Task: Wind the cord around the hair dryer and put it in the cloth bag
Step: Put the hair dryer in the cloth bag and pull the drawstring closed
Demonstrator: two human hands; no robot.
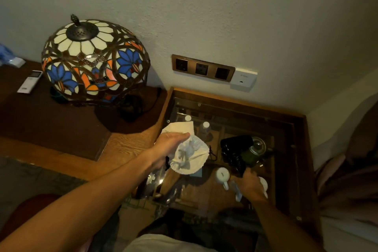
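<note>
right hand (pixel 248 183) was wrapped around the handle of the black hair dryer (pixel 235 149), holding it up over the glass-topped cabinet (pixel 296 129) with its coiled cord (pixel 237 162) bunched along the handle. left hand (pixel 170 145) was just beside it, fingers closed on the white cloth bag (pixel 189 156), mouth gathered, black drawstring (pixel 212 154) hanging off. cups and a teapot sat under the glass. further back, a stained glass lamp (pixel 95 61) and a white remote (pixel 30 82) sat on the desk.
</note>
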